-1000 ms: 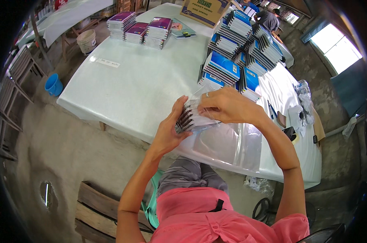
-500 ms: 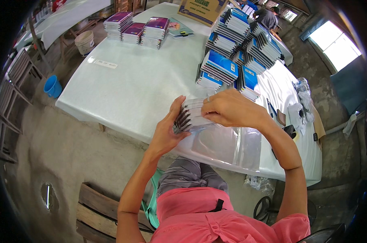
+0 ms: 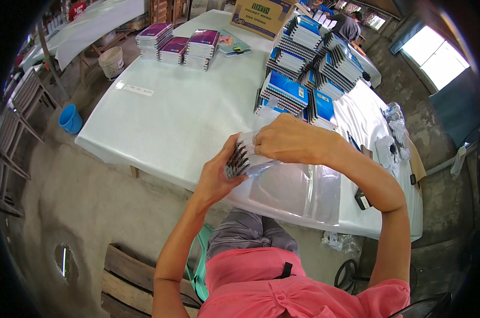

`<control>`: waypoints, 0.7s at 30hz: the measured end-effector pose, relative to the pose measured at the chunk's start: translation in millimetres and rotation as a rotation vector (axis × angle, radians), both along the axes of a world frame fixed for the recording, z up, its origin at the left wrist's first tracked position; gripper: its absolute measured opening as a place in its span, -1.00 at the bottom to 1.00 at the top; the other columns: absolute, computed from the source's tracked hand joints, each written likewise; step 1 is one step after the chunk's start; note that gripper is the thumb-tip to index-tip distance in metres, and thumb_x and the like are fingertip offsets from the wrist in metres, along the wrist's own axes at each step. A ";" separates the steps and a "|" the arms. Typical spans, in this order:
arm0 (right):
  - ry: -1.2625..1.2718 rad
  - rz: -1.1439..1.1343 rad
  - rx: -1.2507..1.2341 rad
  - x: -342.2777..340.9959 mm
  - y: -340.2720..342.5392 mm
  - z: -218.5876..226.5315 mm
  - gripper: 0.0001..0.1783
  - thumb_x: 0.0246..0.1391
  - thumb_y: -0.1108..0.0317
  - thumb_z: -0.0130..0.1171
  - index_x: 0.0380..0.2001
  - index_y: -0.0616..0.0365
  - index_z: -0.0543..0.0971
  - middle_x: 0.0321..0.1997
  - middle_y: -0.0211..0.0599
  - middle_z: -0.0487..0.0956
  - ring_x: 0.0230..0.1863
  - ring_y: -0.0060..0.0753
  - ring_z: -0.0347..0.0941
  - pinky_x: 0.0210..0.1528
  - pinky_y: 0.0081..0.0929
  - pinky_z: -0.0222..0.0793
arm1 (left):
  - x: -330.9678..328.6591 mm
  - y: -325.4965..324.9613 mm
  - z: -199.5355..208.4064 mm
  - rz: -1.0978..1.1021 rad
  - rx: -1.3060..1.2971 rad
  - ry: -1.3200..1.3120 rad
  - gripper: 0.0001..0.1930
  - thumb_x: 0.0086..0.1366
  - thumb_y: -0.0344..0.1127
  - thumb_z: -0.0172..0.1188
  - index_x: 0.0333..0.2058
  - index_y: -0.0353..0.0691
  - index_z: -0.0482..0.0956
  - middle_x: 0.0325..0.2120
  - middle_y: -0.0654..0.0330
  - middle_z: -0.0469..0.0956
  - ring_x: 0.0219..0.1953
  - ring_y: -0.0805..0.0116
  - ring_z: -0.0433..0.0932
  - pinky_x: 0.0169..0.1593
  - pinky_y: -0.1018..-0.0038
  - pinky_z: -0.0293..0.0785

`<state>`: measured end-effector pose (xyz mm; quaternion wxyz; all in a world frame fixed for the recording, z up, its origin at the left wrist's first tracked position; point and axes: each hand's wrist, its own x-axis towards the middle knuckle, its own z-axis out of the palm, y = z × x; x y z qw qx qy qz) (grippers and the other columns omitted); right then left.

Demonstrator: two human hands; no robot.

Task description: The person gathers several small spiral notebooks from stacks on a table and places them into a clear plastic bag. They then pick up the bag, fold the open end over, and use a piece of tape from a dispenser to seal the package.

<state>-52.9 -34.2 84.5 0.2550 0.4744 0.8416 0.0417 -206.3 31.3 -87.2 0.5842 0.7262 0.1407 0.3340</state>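
Observation:
Near the table's front edge, my left hand (image 3: 217,172) wraps round a small stack of spiral notebooks (image 3: 239,160), their dark coils facing left. My right hand (image 3: 288,139), a ring on one finger, is closed over the stack's right end and pinches clear plastic. This plastic bag (image 3: 261,168) shows below the right fingers, and a clear flap (image 3: 270,106) sticks up beyond them. The right hand hides much of the notebooks' top. Flat clear plastic bags (image 3: 290,193) lie on the table just right of the stack.
Tall piles of blue spiral notebooks (image 3: 286,87) stand at the back right of the white-covered table (image 3: 144,119). Purple notebooks (image 3: 203,42) and a cardboard box (image 3: 261,20) are farther back. A black tape dispenser (image 3: 363,200) lies by my right forearm. A wooden chair (image 3: 126,270) is behind left.
My right hand has shifted slightly left over the stack, and a clear plastic flap now rises beyond it. My left hand keeps its hold. The tape dispenser shows more.

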 end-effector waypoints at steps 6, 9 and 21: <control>0.072 -0.053 -0.043 3.1 1.3 -5.3 -0.91 -0.09 0.45 0.16 -0.44 0.20 0.56 -0.42 -0.22 0.56 -0.31 -0.12 0.57 -0.34 -0.25 0.48 | -1.0 -2.6 1.2 0.019 0.034 0.020 0.03 -0.17 -0.61 0.43 0.33 -0.24 0.12 0.14 0.06 0.45 0.11 0.37 0.44 0.20 0.43 0.31; 0.113 -0.083 -0.027 5.5 -1.3 -9.8 -0.86 -0.10 0.41 0.19 -0.43 0.22 0.54 -0.43 -0.19 0.56 -0.35 -0.09 0.57 -0.35 -0.21 0.48 | -1.1 -2.6 1.6 0.004 0.051 0.039 0.05 -0.18 -0.59 0.45 0.34 -0.22 0.10 0.16 0.05 0.42 0.15 0.30 0.42 0.22 0.41 0.29; 0.245 -0.083 0.068 19.5 -18.3 -10.8 -0.83 -0.16 0.39 0.20 -0.51 0.27 0.49 -0.54 -0.07 0.55 -0.47 -0.02 0.56 -0.48 -0.16 0.40 | 19.8 -10.1 -6.6 -0.005 0.107 -0.020 0.24 -0.20 -0.52 0.49 0.38 -0.11 -0.19 0.24 -0.01 0.28 0.14 0.05 0.44 0.19 0.33 0.38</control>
